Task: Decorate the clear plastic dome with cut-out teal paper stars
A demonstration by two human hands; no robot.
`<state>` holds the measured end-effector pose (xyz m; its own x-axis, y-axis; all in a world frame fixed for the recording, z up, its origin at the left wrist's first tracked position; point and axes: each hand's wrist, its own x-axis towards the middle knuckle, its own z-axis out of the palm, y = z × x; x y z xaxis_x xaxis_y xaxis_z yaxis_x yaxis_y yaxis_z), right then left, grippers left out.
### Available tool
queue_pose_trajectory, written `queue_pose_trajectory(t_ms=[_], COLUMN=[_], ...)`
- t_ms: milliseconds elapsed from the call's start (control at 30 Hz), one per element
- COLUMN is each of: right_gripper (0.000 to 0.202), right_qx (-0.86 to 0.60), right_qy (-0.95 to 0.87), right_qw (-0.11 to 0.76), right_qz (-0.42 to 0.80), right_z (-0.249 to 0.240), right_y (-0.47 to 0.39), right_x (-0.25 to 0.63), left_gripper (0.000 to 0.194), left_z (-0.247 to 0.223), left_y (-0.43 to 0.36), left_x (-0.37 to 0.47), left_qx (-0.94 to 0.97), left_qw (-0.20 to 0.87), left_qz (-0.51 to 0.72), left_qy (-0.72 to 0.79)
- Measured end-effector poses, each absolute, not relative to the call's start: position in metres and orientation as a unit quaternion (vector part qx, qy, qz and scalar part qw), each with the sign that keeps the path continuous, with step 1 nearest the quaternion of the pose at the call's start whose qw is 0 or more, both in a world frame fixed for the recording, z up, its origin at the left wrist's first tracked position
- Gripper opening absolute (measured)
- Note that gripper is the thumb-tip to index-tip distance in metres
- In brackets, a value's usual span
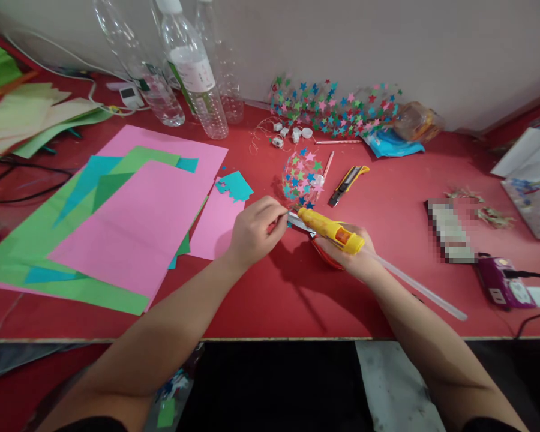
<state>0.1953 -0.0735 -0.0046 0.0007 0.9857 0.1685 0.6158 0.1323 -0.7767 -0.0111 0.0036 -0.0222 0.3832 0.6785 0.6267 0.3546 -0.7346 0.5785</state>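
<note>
My right hand (355, 255) grips a yellow hot glue gun (326, 227), its nozzle end pointing left and a long clear glue stick (423, 289) sticking out of its back. Close by the nozzle, my left hand (258, 231) is closed in a pinch; whatever lies between the fingertips is too small to tell. Scissors with a red handle (327, 255) lie under the glue gun, partly hidden. Just beyond both hands is a clear rounded piece (302, 177) covered in coloured paper stars. A yellow utility knife (348, 185) rests to its right.
Pink and green paper sheets (126, 222) cover the left of the red table (261, 306). Clear plastic bottles (198, 78) stand by the wall. A star-covered clear bottle (333, 108) lies at the back. A purple power strip (499, 282) with cables sits far right.
</note>
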Motion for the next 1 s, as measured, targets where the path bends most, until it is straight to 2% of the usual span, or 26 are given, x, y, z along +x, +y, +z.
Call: queue_pose_trajectory(t_ms=[100, 267, 367, 467, 567, 667, 733, 800, 900, 1000], right_gripper=[0.026, 0.021, 0.022, 0.022, 0.029, 0.046, 0.049, 0.035, 0.015, 0.013], right_qx=[-0.634, -0.674, -0.698, -0.705, -0.718, -0.721, -0.694, -0.641, -0.52, -0.448], right_qy=[-0.652, -0.638, -0.651, -0.672, -0.681, -0.689, -0.71, -0.744, -0.808, -0.834], right_qw=[0.379, 0.369, 0.299, 0.225, 0.137, 0.073, 0.094, 0.165, 0.275, 0.321], right_qz=[0.172, 0.051, 0.008, 0.027, 0.044, -0.007, -0.071, -0.086, -0.007, 0.033], right_z=[-0.002, 0.004, 0.0, -0.012, -0.019, -0.011, 0.0, 0.009, 0.01, 0.0], right_y=[-0.071, -0.06, -0.053, -0.045, -0.043, -0.048, -0.053, -0.057, -0.06, -0.062], right_x=[0.2, 0.23, 0.251, 0.268, 0.275, 0.269, 0.259, 0.244, 0.22, 0.204], left_gripper=[0.014, 0.013, 0.011, 0.011, 0.012, 0.012, 0.012, 0.013, 0.013, 0.012], left_z=[-0.021, -0.02, -0.019, -0.021, -0.023, -0.023, -0.021, -0.019, -0.017, -0.017], left_y=[0.001, -0.003, -0.003, 0.0, 0.001, 0.0, -0.002, -0.004, -0.007, -0.009], left_x=[-0.011, -0.004, -0.002, -0.002, -0.001, 0.001, 0.002, 0.004, 0.005, 0.007], left_qx=[0.827, 0.767, 0.691, 0.612, 0.576, 0.564, 0.554, 0.536, 0.507, 0.488], left_qw=[0.168, 0.316, 0.453, 0.574, 0.631, 0.666, 0.689, 0.717, 0.763, 0.795], left_qz=[0.452, 0.462, 0.435, 0.404, 0.386, 0.367, 0.35, 0.33, 0.291, 0.247], left_qy=[0.288, 0.314, 0.357, 0.364, 0.347, 0.322, 0.31, 0.299, 0.277, 0.26])
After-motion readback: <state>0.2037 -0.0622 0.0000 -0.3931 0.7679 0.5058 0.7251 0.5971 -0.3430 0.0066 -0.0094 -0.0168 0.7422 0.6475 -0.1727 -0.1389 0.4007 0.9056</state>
